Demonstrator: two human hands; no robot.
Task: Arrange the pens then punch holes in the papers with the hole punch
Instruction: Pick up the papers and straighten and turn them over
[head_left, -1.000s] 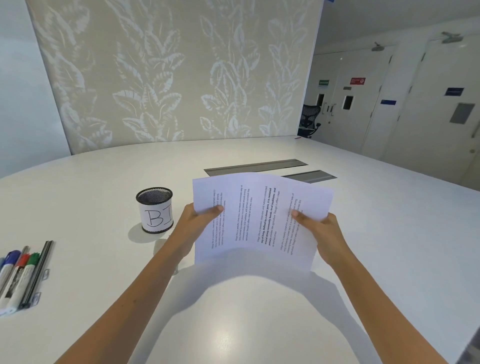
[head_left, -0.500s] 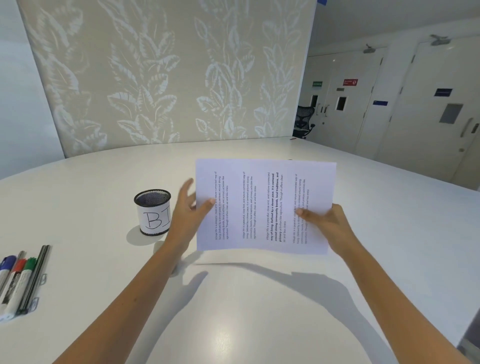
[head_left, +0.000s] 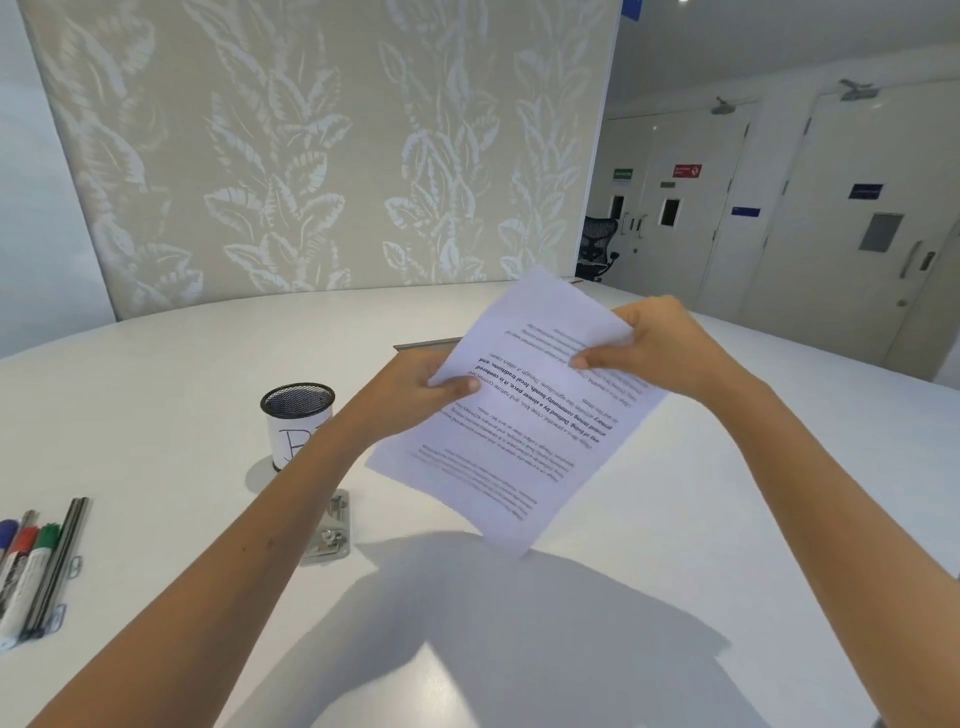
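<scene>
Left hand: your left hand (head_left: 421, 382) pinches the near-left edge of the white printed paper sheets (head_left: 524, 415), thumb on top.
Right hand: your right hand (head_left: 657, 345) pinches the far edge, thumb on the printed face.
Papers: held in the air above the white table (head_left: 727, 519), turned on a diagonal with one corner hanging toward you.
Why held so: the grip at two edges looks meant to turn and square the stack so one edge can go into the punch.
Hole punch: the small silver metal hole punch (head_left: 330, 530) lies flat on the table under your left forearm, near the papers but apart from them.
Pens: laid side by side at the table's left edge, not in the black mesh pen cup (head_left: 296, 421).
Count, pens: one blue, one red and one green marker (head_left: 36, 561), plus dark slim pens whose number you cannot tell.
Count, sheets: you cannot tell.
Count, others: one punch, one cup.
</scene>
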